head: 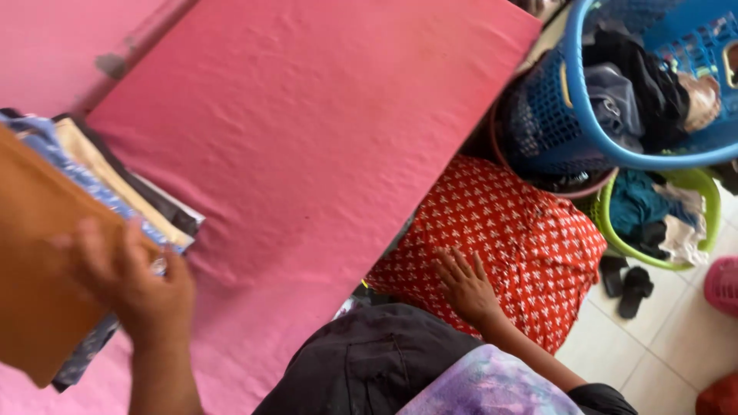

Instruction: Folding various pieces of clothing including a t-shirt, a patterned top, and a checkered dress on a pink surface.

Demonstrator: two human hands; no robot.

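Observation:
My left hand (134, 288) is at the lower left, fingers curled over the edge of an orange folded cloth (34, 261). That cloth tops a stack of folded clothes (108, 180) on the pink-covered table (307, 131); the hand is blurred. My right hand (463, 286) lies flat, fingers apart, on a red cloth with small white print (523, 238) beside the table's edge. A black garment (369, 357) lies below it, and a purple tie-dye sleeve (492, 388) covers my right arm.
A blue laundry basket (573, 115) full of dark clothes stands at the upper right, with a green basket (703, 192) of clothes below it. Black sandals (626, 284) sit on the tiled floor (661, 353). A pink object (724, 284) shows at the right edge.

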